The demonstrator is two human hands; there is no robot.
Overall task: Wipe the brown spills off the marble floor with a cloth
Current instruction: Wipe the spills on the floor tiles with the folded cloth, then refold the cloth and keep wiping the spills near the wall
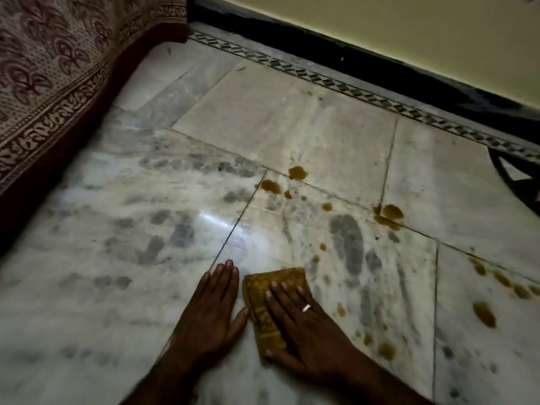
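Cloth [260, 287] first: a folded mustard-yellow piece lying flat on the marble floor [146, 229] near the bottom of my view. My right hand [304, 325] presses down on it with fingers straight and spread, a ring [306, 307] on one of them. My left hand [210, 311] rests just beside the cloth, palm flat on bare marble, fingers straight, holding nothing; I take it for a brace.

None of the brown spills looks wiped yet. There are small drops [340, 309] just right of the cloth, larger puddles [298, 173] further out along the tile joints [233, 223], and a string of blobs [502, 279] off to the right. I judge the wiping is only at its start.

The next move calls for sliding the cloth forward and right through the nearest drops under steady pressure — then turning to a clean face before the big puddles, or it may smear.

A patterned bedspread [43, 68] hangs at the left, and black skirting [350, 59] runs along the far wall.
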